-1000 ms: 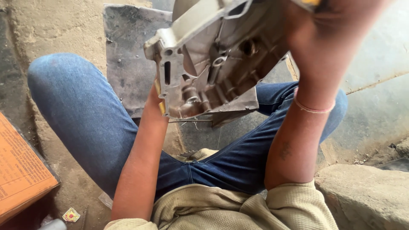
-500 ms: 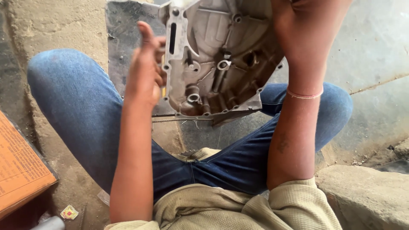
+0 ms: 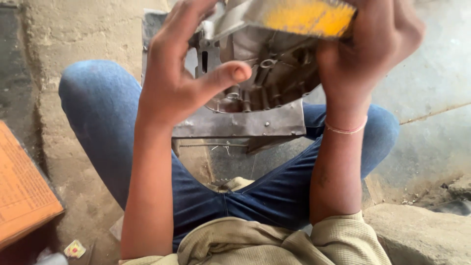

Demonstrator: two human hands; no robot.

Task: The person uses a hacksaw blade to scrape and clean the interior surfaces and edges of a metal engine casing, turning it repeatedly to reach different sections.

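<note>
**Cast metal cover held up over the lap — stiff, ribbed, sharp at the edges**

Nearest me are the forearms rising from the olive shirt and the crossed blue-jeaned legs. My left hand stands spread in front of the casting, fingers fanned and thumb stuck out across its ribbed inside; I cannot tell whether the fingertips rest on it. My right hand is clamped on the casting's right side, just below a yellow-stained patch near the top rim.

The casting hangs in the air above the knees, hollow face toward me. I judge it rigid and fairly weighty for one hand — a bare-metal shell with bosses and webs, not fragile, but with thin rims that could bite. The outer flange looks like the sound place to grip, one hand on each side.

Beyond it a flat grey plate lies on the rough concrete floor; an orange board sits at the left.
</note>
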